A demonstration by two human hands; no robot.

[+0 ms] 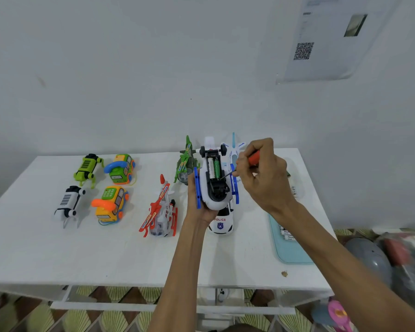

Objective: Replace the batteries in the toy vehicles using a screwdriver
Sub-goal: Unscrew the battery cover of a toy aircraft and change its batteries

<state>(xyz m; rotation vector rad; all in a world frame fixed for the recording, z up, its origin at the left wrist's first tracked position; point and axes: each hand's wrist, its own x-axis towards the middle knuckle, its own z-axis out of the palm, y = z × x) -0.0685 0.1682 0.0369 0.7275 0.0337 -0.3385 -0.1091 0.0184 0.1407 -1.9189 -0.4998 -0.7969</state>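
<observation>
The helicopter (pixel 210 202) in my left hand (pixel 195 206) was white with blue skids, one battery (pixel 217 169) inside green. The screwdriver (pixel 253 157) in my right hand (pixel 266 178) had a red handle. Under my right forearm, the tray (pixel 290 252) was pale blue.

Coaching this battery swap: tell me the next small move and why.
Probably lever the green battery out with the screwdriver: the upturned toy helicopter in the left hand has its compartment open, batteries seated, and the right hand holds the tip at their end.
</observation>
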